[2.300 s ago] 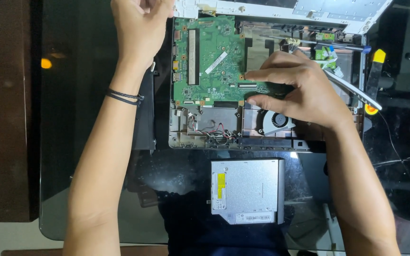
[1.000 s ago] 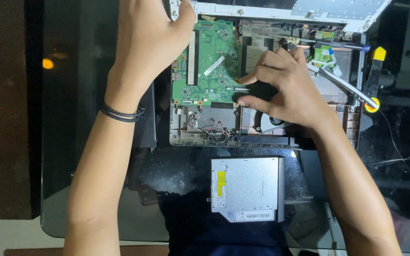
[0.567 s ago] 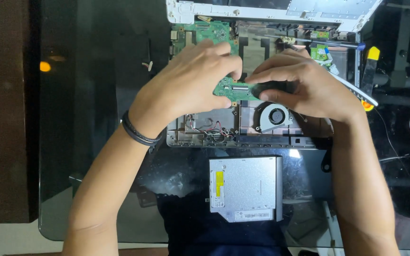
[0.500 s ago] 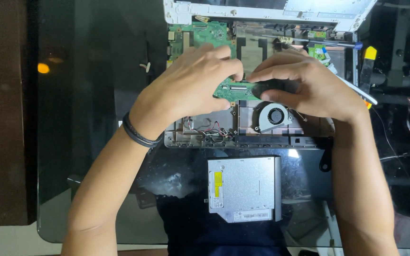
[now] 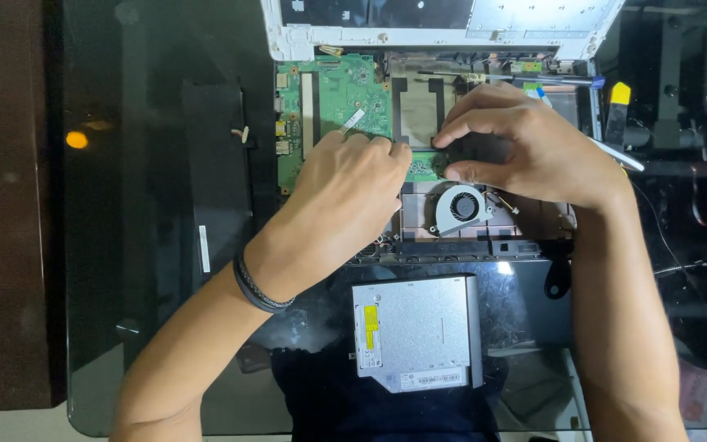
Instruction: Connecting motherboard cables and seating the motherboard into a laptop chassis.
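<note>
Our left hand [image 5: 352, 190] presses flat on the green board [image 5: 337, 98] inside the open laptop [image 5: 484, 245]; our right hand [image 5: 525, 151] pinches the board's edge beside the fan [image 5: 460, 209]; we could bend it by pulling too hard.

Electronics repair bench, probably at home. Opened laptop [image 5: 435, 139] laid on dark glass table [image 5: 124, 245], green board [image 5: 333, 106] and fan [image 5: 460, 209] exposed. Removed optical drive [image 5: 416, 331] placed in front. Tools [image 5: 615, 115] kept at right.
</note>
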